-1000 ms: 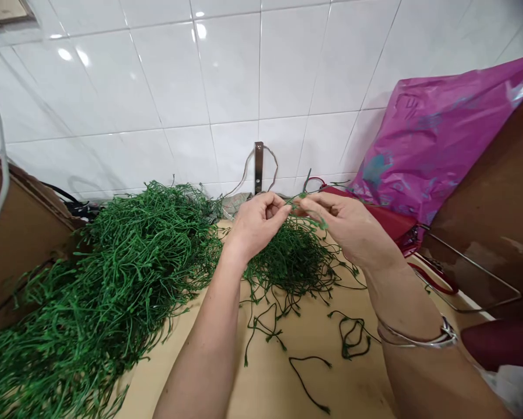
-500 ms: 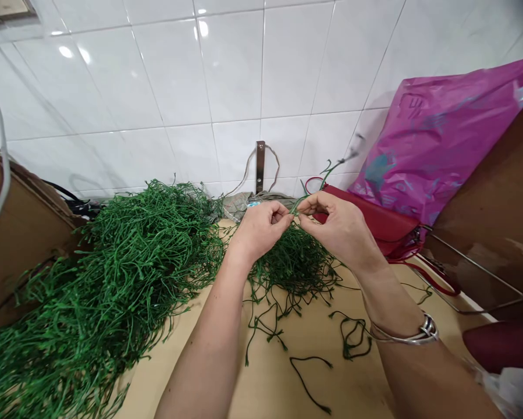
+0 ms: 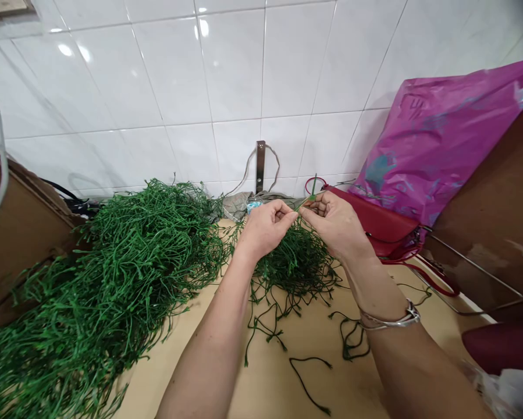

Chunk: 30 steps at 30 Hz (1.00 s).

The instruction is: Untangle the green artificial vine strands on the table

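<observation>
near the middle of the view, the left hand (image 3: 267, 230) and the right hand (image 3: 340, 226) pinch a green string (image 3: 314, 187), thumb to finger, one end poking up toward one o'clock. from them, a small pile (image 3: 296, 262) of strings lies at six o'clock, a large pile (image 3: 143, 250) at eight, a red bag (image 3: 385, 224) at three.

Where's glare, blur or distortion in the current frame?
Head view: glare spots on the white tiles, upper left, their lines fanning out upward, likely wide-angle perspective; head view: white sheen on the pink bag, top-right corner darkened; head view: green strand at the right hand looks soft.
</observation>
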{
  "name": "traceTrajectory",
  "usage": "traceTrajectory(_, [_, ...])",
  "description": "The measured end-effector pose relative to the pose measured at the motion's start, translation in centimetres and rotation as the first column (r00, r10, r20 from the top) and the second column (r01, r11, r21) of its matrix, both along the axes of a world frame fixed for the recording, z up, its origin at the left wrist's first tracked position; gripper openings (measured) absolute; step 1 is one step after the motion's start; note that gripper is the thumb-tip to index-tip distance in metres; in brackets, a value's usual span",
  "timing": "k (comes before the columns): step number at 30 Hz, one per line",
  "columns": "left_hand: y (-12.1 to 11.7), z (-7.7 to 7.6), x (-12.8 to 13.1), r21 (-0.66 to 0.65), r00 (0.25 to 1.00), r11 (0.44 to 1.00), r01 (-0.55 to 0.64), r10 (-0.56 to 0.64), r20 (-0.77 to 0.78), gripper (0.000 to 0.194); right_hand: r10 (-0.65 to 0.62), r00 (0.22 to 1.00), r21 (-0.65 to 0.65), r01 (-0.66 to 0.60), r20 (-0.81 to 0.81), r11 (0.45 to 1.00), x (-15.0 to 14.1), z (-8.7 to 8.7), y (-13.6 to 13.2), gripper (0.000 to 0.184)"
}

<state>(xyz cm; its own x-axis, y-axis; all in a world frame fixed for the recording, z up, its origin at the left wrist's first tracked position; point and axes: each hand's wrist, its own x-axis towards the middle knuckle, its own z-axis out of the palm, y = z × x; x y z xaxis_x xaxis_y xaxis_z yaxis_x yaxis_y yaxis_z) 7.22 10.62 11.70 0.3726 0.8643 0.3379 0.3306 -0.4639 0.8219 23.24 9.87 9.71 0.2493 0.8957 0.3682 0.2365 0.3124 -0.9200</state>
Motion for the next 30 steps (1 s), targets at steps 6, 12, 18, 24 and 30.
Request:
traceTrajectory(6, [-0.9,0.9,0.0,-0.095,0.991,0.992,0.086,-0.075,0.114,0.019,-0.027,0.994,-0.089,0.018,-0.104,0.996,1.6,-1.2,1.7,0.024])
traceTrajectory(12, [-2.1,2.3,-0.2,-0.098,0.914,0.957,0.272,-0.225,0.336,0.017,-0.107,0.991,-0.136,0.095,-0.086,0.986,5.8,-1.1,1.4,0.022])
traceTrajectory(18, [-0.3,0.0,0.9,-0.103,0.931,0.986,0.131,-0.086,0.354,0.007,0.123,0.991,-0.096,-0.118,0.056,0.988,3.4,1.0,-0.8,0.027])
traceTrajectory(24, [0.3,-0.7,0.6,-0.031,0.938,0.998,0.056,-0.042,0.344,0.006,0.277,0.956,-0.119,-0.288,-0.098,0.95,2.0,1.8,-1.9,0.042])
traceTrajectory(30, [0.2,-0.6,0.3,0.004,0.962,0.999,-0.042,0.04,0.271,0.009,0.267,0.964,-0.134,-0.264,0.002,0.955,1.7,2.2,-2.3,0.04])
